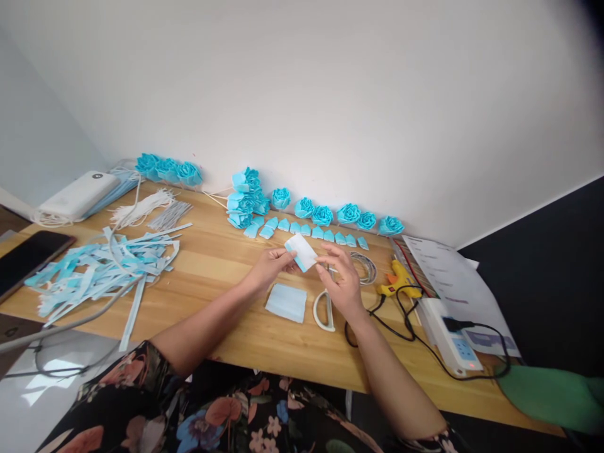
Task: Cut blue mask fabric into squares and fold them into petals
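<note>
A small piece of white and light-blue sheet material [302, 251], like face-mask fabric, is held up over the table. My left hand [274, 267] pinches its left edge between thumb and fingers. At its right edge, the thumb and fingertips of my right hand [343, 280] close on the piece. Below lies a flat light-blue square [286, 303] of similar material. Beside that square is a white D-shaped handle [324, 311], seemingly of scissors, partly hidden by my right hand. Behind my hands runs a row of small folded blue petals [317, 233].
Blue fabric roses [323, 215] line the wall. Cut strips [108, 264], a phone [31, 261] and a white power bank [80, 195] are at left. A yellow glue gun [400, 281], coiled wire [365, 268] and a power strip [453, 340] with a black cable lie at right.
</note>
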Available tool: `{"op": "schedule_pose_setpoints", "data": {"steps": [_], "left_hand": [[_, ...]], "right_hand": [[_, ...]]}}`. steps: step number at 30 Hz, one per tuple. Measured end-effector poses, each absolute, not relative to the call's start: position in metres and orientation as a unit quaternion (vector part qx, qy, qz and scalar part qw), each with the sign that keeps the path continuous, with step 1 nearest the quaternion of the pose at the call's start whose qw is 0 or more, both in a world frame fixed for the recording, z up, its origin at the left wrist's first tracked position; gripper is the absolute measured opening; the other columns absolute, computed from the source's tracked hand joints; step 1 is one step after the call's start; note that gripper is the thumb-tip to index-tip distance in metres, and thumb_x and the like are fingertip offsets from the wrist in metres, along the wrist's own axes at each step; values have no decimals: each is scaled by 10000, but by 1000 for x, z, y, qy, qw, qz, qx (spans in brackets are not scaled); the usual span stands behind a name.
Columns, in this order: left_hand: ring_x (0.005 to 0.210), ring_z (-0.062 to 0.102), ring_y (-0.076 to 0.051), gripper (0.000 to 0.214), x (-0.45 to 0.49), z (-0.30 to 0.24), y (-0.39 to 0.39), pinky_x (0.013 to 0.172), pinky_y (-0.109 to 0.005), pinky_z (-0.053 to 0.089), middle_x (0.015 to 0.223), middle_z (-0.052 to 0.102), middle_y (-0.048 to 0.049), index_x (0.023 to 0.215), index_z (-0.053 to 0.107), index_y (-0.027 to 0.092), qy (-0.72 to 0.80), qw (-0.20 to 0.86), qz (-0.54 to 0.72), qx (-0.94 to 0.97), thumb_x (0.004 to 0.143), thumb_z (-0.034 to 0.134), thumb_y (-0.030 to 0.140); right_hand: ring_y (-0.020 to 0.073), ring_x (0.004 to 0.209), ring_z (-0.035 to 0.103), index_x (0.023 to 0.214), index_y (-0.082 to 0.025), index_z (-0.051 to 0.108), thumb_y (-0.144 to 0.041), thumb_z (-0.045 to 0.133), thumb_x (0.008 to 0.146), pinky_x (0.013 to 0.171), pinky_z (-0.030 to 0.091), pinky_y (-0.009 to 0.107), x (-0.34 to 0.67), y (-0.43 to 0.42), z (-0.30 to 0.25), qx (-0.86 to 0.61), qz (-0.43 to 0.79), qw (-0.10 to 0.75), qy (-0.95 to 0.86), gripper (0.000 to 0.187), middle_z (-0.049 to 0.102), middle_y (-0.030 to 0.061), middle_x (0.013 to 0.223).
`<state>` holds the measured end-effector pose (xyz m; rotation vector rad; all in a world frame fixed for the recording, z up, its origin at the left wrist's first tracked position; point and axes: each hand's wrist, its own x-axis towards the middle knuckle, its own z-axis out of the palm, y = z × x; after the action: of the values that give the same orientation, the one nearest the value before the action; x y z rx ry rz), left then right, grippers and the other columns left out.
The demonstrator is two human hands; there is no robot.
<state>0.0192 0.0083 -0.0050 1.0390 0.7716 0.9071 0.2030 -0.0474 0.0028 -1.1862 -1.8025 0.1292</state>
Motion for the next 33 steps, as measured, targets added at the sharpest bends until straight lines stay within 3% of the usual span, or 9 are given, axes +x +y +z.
{"op": "schedule_pose_setpoints", "data": {"steps": [4, 7, 15, 20, 25, 33], "left_hand": [[618, 606, -146, 367, 20, -7, 7, 643, -269, 444, 649, 673, -56, 703, 663, 112, 328, 762, 378, 412, 678, 747, 469], [571, 577, -120, 363, 20, -6, 4, 590, -242, 415, 607, 651, -43, 685, 639, 114, 330, 782, 353, 394, 662, 765, 454], [549, 527, -105, 398, 22, -6, 3, 591, -252, 414, 582, 598, -18, 601, 592, 127, 364, 724, 348, 471, 655, 729, 497], [545, 492, -103, 402, 22, -6, 3, 574, -245, 394, 570, 569, -7, 563, 591, 139, 379, 635, 376, 558, 707, 656, 509], [548, 491, -108, 407, 23, -5, 2, 560, -243, 395, 575, 571, -9, 565, 589, 148, 377, 620, 381, 572, 711, 642, 524], [554, 495, -113, 399, 24, -5, 2, 571, -246, 388, 553, 564, -9, 552, 595, 150, 384, 632, 360, 569, 692, 657, 519]], "right_hand": [[254, 1231, 483, 1142, -261, 594, -46, 484, 841, 1019, 403, 507, 202, -47, 5, -435, 12, 438, -786, 386, 571, 71, 1261], [262, 1258, 456, 1199, -270, 572, -35, 493, 837, 1021, 399, 517, 201, -46, 4, -414, -9, 408, -813, 439, 540, 76, 1309], [261, 1163, 514, 890, -257, 687, -162, 604, 876, 980, 419, 484, 202, -46, 2, -427, 23, 438, -790, 127, 632, 54, 1162], [245, 1148, 538, 888, -257, 697, -211, 591, 891, 981, 418, 457, 200, -47, 0, -463, 106, 463, -748, 116, 613, 59, 1190], [237, 1140, 564, 861, -236, 685, -268, 617, 873, 979, 418, 405, 201, -45, -7, -502, 211, 502, -672, 76, 610, 66, 1203], [187, 833, 624, 870, -217, 647, -359, 647, 834, 760, 482, 299, 203, -43, -19, -515, 320, 527, -596, 146, 674, 32, 903]]}}
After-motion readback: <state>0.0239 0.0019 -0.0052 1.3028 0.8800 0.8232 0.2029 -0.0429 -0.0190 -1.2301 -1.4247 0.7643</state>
